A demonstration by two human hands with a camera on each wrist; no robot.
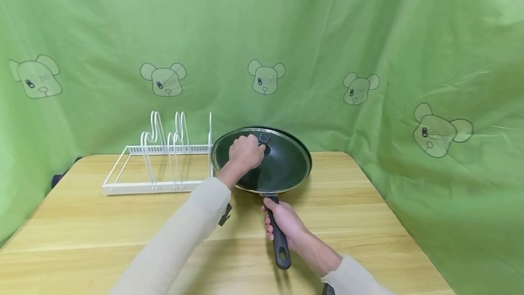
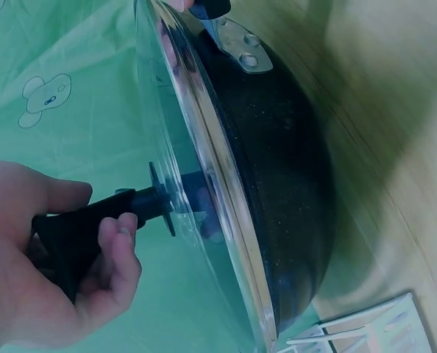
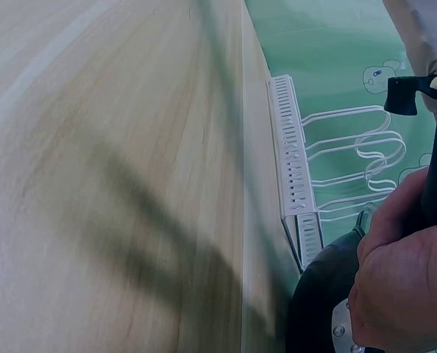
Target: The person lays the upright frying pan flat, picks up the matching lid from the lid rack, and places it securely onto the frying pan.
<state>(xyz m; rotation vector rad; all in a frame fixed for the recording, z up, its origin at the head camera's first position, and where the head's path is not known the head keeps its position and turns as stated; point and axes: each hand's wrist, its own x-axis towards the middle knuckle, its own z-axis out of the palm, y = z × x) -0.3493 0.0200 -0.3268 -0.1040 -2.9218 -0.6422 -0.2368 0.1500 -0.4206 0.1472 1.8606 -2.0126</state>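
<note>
A dark frying pan (image 2: 285, 184) stands over the table with a glass lid (image 1: 282, 167) lying on its rim. Reaching across, my left hand (image 1: 245, 153) grips the lid's black knob (image 2: 79, 239); the thumb and fingers curl round it in the left wrist view. My right hand (image 1: 288, 223) holds the pan's black handle (image 1: 280, 245), thumb along the top near the rivets. In the right wrist view, the right hand (image 3: 406, 287) hides much of the pan and its handle. The pan's underside shows apart from the table in the left wrist view.
Left of the pan stands a white wire rack (image 1: 153, 188) with upright looped dividers, its right end close to the pan. Under everything is a wooden table (image 1: 340, 249). Green curtains (image 1: 311, 26) with bear drawings hang behind and at the sides.
</note>
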